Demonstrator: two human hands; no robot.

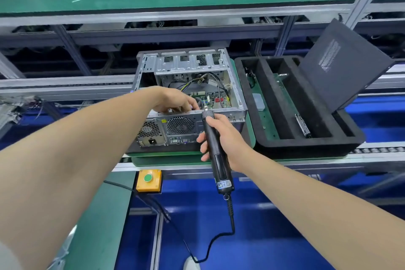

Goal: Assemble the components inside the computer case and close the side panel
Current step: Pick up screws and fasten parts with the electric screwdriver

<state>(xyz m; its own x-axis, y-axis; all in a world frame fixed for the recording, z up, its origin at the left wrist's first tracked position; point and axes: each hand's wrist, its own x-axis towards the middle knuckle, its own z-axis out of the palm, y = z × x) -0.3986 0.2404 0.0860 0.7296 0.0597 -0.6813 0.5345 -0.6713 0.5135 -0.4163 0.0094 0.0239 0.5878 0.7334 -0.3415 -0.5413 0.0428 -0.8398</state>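
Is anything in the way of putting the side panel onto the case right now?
Yes: the left hand reaches into the open case, and the screwdriver held by the right hand points over its near rim.

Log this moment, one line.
case: open | left hand: inside case | right hand: holds screwdriver, tip at case edge | side panel: off, propped on tray

The grey metal computer case [186, 136] lies on its side, open face up, rear panel towards the viewer. Inside are a green motherboard [215, 101] and loose cables [217, 82]. Its black, vented side panel [341, 66] is off, leaning tilted just to the right. The right hand [228, 138] grips a black corded electric screwdriver [215, 149], tip at the case's upper rear edge.
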